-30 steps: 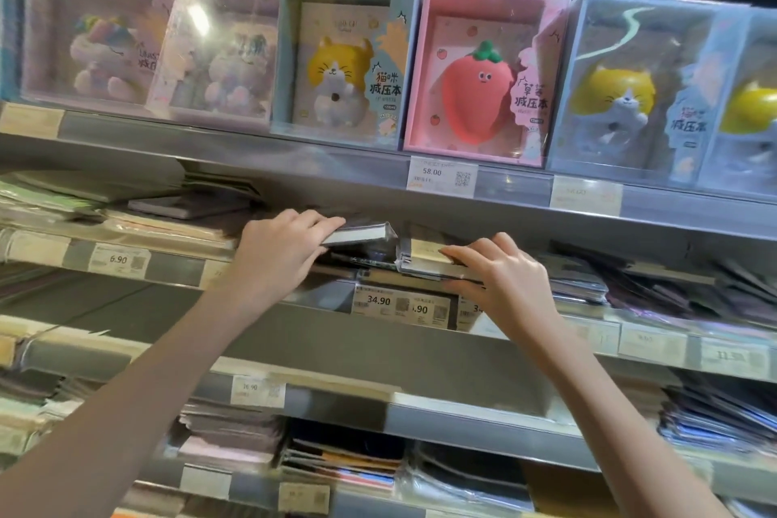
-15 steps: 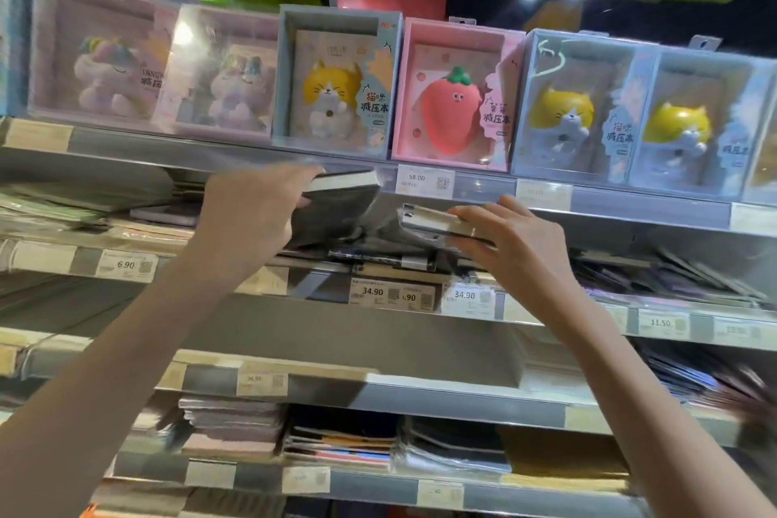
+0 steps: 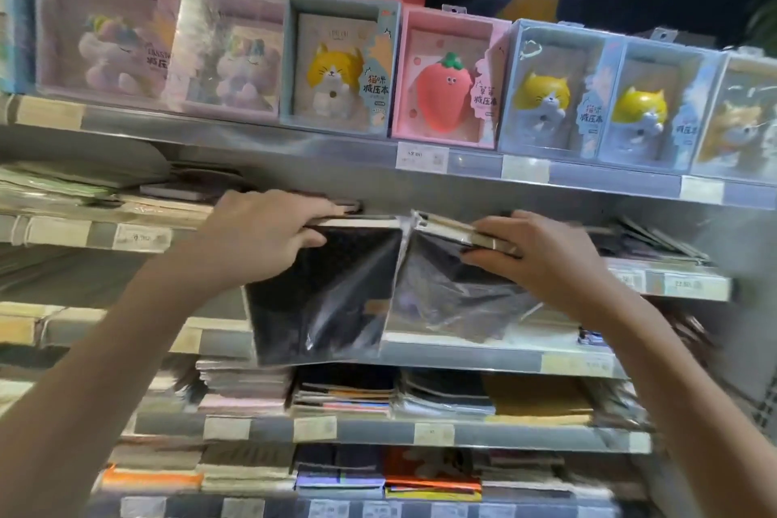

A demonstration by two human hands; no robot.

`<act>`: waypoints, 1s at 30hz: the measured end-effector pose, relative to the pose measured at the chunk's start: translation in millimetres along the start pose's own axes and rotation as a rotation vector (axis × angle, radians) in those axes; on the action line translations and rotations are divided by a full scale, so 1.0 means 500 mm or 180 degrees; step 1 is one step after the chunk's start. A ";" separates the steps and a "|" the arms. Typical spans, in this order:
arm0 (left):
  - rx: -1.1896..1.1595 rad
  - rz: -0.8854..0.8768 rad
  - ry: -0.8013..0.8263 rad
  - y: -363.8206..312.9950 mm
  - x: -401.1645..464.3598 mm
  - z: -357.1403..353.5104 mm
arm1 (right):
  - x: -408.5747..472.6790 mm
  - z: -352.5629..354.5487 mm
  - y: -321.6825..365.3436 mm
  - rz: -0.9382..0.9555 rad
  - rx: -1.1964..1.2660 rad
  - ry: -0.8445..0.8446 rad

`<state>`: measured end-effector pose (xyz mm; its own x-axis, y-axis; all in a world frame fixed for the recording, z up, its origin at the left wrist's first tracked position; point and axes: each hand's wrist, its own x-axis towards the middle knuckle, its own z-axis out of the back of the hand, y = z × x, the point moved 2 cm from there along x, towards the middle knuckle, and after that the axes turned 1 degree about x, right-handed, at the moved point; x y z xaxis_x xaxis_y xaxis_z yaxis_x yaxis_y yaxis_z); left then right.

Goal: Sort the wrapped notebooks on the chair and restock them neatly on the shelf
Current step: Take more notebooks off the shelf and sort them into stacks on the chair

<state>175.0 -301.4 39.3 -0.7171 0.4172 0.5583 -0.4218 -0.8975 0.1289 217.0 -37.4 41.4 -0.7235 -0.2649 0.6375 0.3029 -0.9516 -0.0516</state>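
I am pinching one wrapped dark notebook (image 3: 323,290) by its top edge in my left hand (image 3: 260,236), another notebook (image 3: 454,290) in my right hand (image 3: 542,252), so they are hanging before the shelf (image 3: 656,282) for comparing.

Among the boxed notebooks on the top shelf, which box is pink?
The strawberry box, fourth from the left: its frame is pink with a red strawberry inside; the neighbouring boxes are blue or lilac.

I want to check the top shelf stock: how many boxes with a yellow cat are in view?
3. One teal box left of the pink strawberry box; two pale blue boxes right of it. The blurred box at the right edge is unclear.
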 end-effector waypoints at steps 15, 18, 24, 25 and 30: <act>-0.0887 0.0435 0.2321 -0.123 -0.261 -0.545 | -0.338 -0.465 -0.017 -0.0764 0.0663 0.2308; -0.1067 0.0578 0.2516 -0.149 -0.317 -0.624 | -0.405 -0.543 -0.028 -0.0849 0.0683 0.2577; -0.1420 0.0833 0.2841 -0.203 -0.449 -0.769 | -0.542 -0.690 -0.037 -0.0974 0.0760 0.2931; -0.1460 0.0898 0.2865 -0.213 -0.473 -0.794 | -0.568 -0.712 -0.037 -0.0978 0.0791 0.2976; -0.1682 0.1125 0.3036 -0.255 -0.583 -0.901 | -0.682 -0.785 -0.043 -0.1062 0.0765 0.3131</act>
<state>187.9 -244.3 -509.0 -0.8755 0.2946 -0.3829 -0.1316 -0.9080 -0.3977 213.6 12.4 -476.6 -0.9428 -0.1080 -0.3154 0.0335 -0.9720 0.2325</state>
